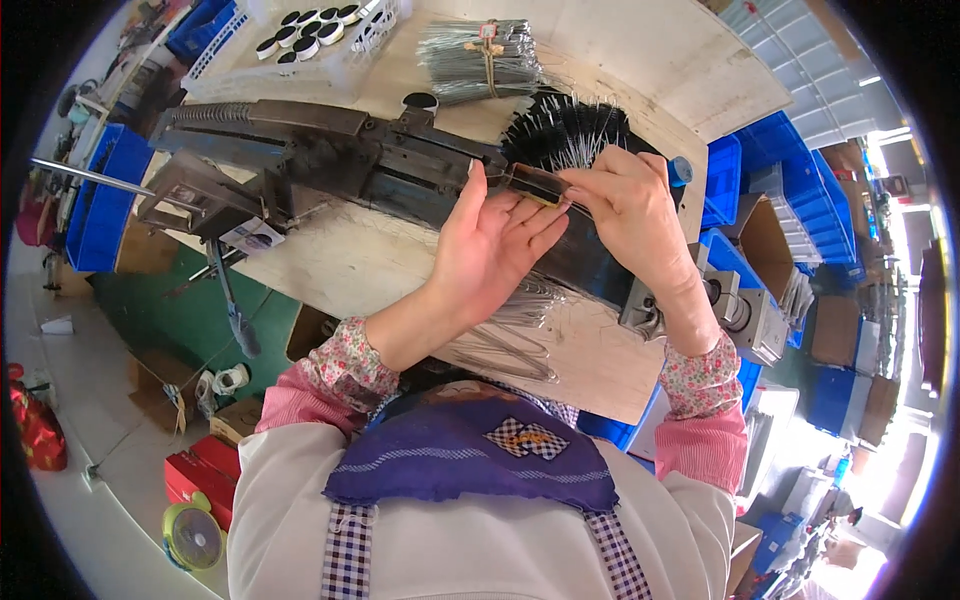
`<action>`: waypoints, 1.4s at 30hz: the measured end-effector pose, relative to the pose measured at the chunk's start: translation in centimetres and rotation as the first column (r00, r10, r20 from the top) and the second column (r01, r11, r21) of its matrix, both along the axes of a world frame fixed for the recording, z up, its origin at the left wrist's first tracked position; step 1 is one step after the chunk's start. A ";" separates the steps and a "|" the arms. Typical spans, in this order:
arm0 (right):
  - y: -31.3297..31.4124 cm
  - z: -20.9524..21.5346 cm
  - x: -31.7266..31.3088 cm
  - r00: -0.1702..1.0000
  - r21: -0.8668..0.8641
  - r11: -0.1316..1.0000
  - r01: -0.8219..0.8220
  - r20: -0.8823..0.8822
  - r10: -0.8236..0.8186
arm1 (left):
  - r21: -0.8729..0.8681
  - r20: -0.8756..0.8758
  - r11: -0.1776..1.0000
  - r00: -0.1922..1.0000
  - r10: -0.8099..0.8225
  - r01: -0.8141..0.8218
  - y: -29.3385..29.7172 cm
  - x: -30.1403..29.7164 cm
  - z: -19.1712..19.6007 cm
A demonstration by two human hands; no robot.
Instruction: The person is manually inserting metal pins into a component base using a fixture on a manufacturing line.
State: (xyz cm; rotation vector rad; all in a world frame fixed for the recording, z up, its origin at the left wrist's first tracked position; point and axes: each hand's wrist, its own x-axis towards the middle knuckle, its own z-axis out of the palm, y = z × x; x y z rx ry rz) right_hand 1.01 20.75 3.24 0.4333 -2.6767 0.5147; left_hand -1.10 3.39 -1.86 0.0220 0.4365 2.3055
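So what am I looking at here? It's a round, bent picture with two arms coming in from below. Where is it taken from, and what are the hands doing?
The picture comes from a wide camera worn on a person's head, looking down, so straight edges curve and the person's own forearms come in from the lower edge. There is no robot, only bare hands. The left hand and the right hand meet over a small dark flat piece, pinched between their fingertips. Beneath them a long dark metal machine lies across a pale wooden workbench. Behind the hands stands a round cluster of thin wire pieces, fanned like a brush. Further back lie a tied bundle of wires and a white tray of small round black and white caps. More loose wires lie near the wrists. Blue plastic crates stand around the bench.
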 end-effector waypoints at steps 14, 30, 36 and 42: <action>-2.0 1.5 0.5 0.979 0.017 1.000 -0.026 -0.202 0.029 | 0.004 -0.009 1.000 1.000 -0.008 0.008 -0.1 -0.2 -0.2; -4.0 1.6 2.2 0.991 0.342 0.937 0.072 0.079 -0.105 | -0.054 -0.005 0.998 1.000 0.010 -0.010 -0.4 -0.2 0.1; -3.8 0.8 1.9 0.997 0.468 0.881 0.067 -0.062 -0.043 | -0.162 -0.004 0.987 1.000 -0.013 0.012 -0.4 -0.6 1.3; -2.8 -1.5 8.1 0.982 0.091 0.994 0.063 0.173 -0.078 | -0.222 -0.050 0.975 0.999 -0.004 -0.007 0.1 0.1 -1.2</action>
